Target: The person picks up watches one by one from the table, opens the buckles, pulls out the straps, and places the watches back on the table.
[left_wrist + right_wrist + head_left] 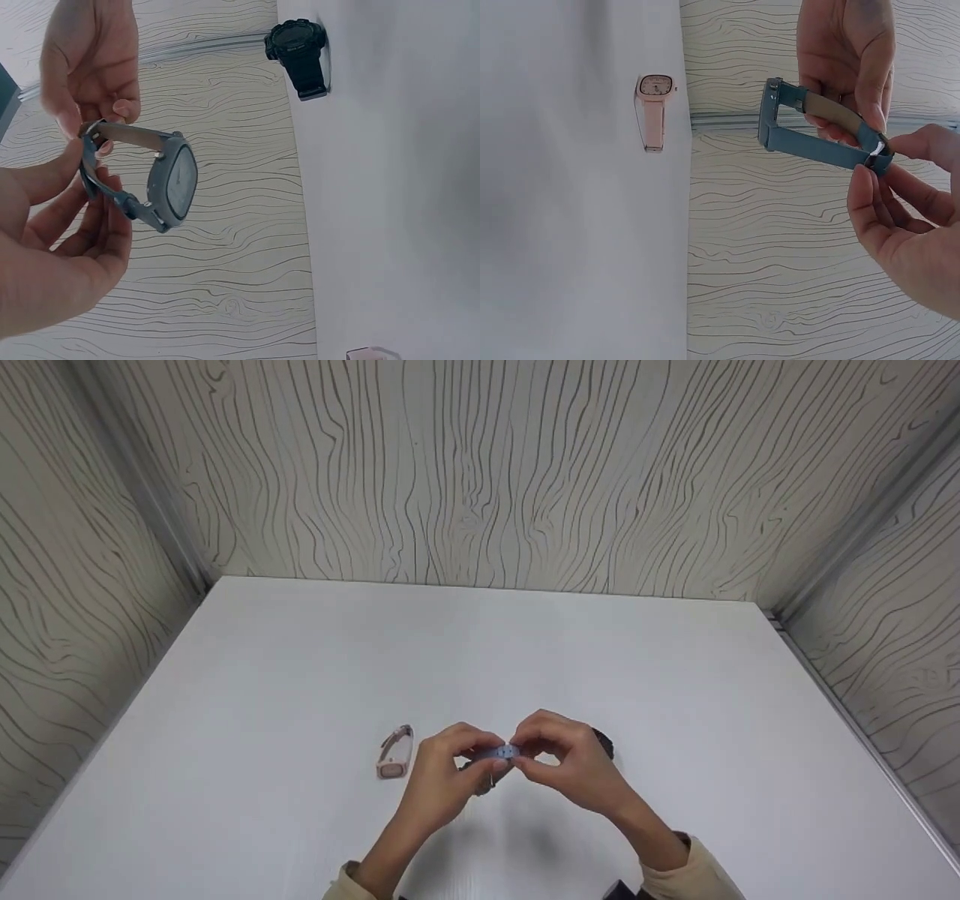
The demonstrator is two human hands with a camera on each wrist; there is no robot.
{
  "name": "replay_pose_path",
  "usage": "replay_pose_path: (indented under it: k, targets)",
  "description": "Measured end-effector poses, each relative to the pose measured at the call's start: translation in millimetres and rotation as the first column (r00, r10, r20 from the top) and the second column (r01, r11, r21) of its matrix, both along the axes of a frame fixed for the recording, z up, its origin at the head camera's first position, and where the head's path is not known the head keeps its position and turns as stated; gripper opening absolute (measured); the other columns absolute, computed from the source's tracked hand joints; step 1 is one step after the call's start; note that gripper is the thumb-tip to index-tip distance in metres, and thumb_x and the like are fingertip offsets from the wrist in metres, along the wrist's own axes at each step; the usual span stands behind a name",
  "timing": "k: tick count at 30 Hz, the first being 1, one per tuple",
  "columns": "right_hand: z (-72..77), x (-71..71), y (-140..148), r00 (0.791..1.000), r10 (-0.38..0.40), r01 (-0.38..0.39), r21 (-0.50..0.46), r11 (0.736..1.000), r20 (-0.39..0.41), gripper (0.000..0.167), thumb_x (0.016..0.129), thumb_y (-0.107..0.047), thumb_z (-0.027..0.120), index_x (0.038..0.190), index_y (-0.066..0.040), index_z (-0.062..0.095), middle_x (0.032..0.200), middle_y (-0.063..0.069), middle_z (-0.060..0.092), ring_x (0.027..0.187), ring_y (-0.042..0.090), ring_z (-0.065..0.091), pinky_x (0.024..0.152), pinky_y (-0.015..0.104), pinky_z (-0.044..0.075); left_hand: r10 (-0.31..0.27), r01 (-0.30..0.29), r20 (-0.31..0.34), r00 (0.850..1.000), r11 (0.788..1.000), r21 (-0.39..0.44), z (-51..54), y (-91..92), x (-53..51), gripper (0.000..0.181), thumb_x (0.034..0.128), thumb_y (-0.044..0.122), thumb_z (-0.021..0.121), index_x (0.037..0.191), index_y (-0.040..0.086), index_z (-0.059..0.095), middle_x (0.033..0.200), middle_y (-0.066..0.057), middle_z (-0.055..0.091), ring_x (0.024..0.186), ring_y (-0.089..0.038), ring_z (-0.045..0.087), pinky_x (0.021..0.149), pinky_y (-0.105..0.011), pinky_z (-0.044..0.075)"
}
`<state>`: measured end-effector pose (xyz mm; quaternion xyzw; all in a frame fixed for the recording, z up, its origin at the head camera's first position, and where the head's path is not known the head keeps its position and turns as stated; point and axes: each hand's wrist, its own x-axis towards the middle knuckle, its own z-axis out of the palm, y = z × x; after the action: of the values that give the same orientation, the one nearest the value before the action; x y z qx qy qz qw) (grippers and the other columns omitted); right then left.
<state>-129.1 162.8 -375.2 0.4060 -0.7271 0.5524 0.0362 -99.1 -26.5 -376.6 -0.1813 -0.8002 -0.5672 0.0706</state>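
A wristwatch with a blue strap [817,148] is held up above the table between both hands. Its strap makes a loop, and the pale dial [181,184] shows in the left wrist view. My left hand [442,771] pinches one part of the strap by the buckle. From the other side, my right hand [576,760] pinches the strap at the metal buckle [875,154]. Fingertips of the two hands almost meet there. In the head view the fingers hide much of the watch. Whether the strap end is through the buckle is hard to tell.
On the white table [300,660], a pink watch [392,769] lies left of the hands. A black watch [298,45] lies to the right, partly hidden behind the right hand in the head view. Wood-patterned panels [465,472] stand along the table's back and sides.
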Motion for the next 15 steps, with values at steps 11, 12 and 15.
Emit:
replay_pose_path:
  k: [11,12,15]
  targets:
    - [6.1,1.9,-2.6,0.998,-0.033,0.037,0.075,0.997,-0.053,0.015,0.079,0.007,0.065,0.089,-0.004,0.064,0.084,0.008,0.059,0.072,0.014,0.056,0.063,0.025,0.052,-0.008,0.007,-0.024,1.000,0.999,-0.041,1.5,1.1,0.9,0.012,0.0806,0.009,0.069,0.092,0.005,0.069,0.086,0.002,0.061,0.080,-0.009,0.060,0.071,-0.021,0.050]
    - [6.3,1.7,-2.5,0.998,-0.031,0.035,0.073,0.997,-0.051,0.014,0.079,0.007,0.065,0.089,-0.003,0.064,0.083,0.009,0.059,0.072,0.015,0.056,0.063,0.025,0.052,-0.007,0.006,-0.023,1.000,0.999,-0.040,1.5,1.3,0.9,0.012,0.0807,0.010,0.069,0.092,0.005,0.069,0.086,0.002,0.061,0.080,-0.009,0.060,0.071,-0.021,0.050]
    - [7.8,2.3,-2.3,0.999,-0.022,0.024,0.054,0.998,-0.050,0.015,0.078,0.010,0.064,0.088,0.000,0.064,0.082,0.011,0.059,0.072,0.016,0.056,0.064,0.025,0.052,-0.009,0.008,-0.019,1.000,0.999,-0.035,1.6,1.8,1.0,0.012,0.0809,0.010,0.068,0.093,0.005,0.069,0.086,0.002,0.061,0.080,-0.009,0.059,0.071,-0.021,0.050]
